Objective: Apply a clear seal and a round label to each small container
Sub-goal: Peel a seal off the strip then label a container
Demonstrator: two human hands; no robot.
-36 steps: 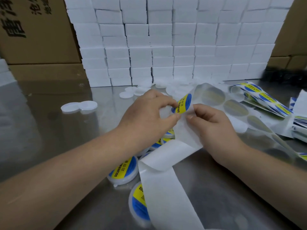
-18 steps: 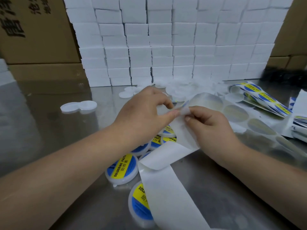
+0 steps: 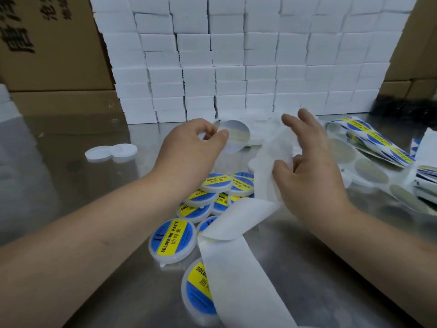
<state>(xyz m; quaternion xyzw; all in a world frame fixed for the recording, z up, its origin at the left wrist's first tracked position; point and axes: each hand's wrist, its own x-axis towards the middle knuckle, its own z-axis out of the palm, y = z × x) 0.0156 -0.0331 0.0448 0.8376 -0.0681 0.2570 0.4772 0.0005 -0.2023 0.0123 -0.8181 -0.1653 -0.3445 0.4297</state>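
The left hand (image 3: 191, 147) pinches a round label (image 3: 236, 136) between thumb and forefinger, with the other fingers curled in behind. The label is turned so its back shows: a thin, flat, pale grey-white disc with a faint yellow band across its middle. No print can be read from this side. It is held up off the shiny stainless-steel table (image 3: 71, 197), in front of a loose heap of plain white round pieces (image 3: 260, 125) at the foot of a wall of stacked white boxes (image 3: 236, 67).

The right hand (image 3: 316, 176) is just beside it, apart from the label. Its upper fingers are spread and straight. Its thumb lies against a long white paper backing strip (image 3: 236, 280), and a bent finger shows just behind the strip, so the two seem to pinch it, though blur softens this. The strip runs down from that hand, folds once, and trails to the near edge.

Under the wrists lies a cluster of small round white plastic containers (image 3: 216, 183). Each is topped with a blue-and-yellow label reading SOLDERING PASTE. One (image 3: 172, 241) sits apart toward the front and another is half covered by the strip.

To the right lie curled label sheets (image 3: 376, 138), some with blue-and-yellow labels and some with bare oval patches. Two plain white discs (image 3: 111, 151) touch each other on the left. Brown cardboard cartons (image 3: 47, 55) stand behind.
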